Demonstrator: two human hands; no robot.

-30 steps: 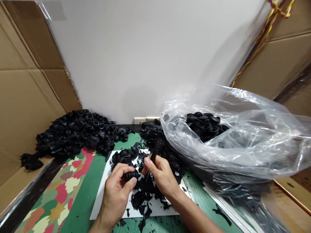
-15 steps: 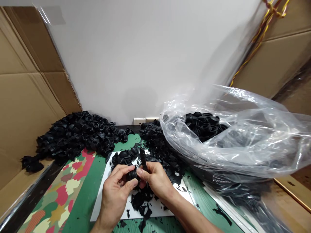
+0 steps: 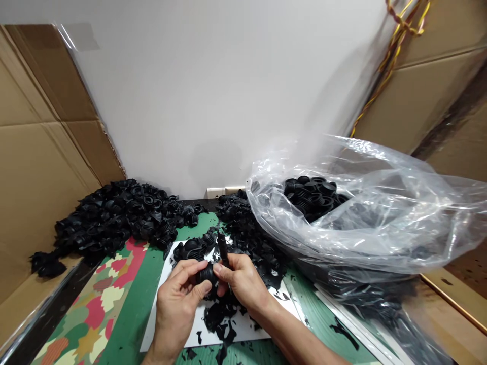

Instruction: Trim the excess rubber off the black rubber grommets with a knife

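One hand (image 3: 177, 304) grips a black rubber bellows (image 3: 206, 274).

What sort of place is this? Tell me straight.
Probably a makeshift rubber-parts trimming bench: a heap of black ribbed rubber parts, more in a clear plastic bag, and black scraps on a white board.

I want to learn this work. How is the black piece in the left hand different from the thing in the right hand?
The ribbed rubber piece in the left hand is short, round and thick; the slim tool in the right hand is long and narrow. The rubber piece lies sideways, while the tool points upward. Both are black and held above a white sheet.
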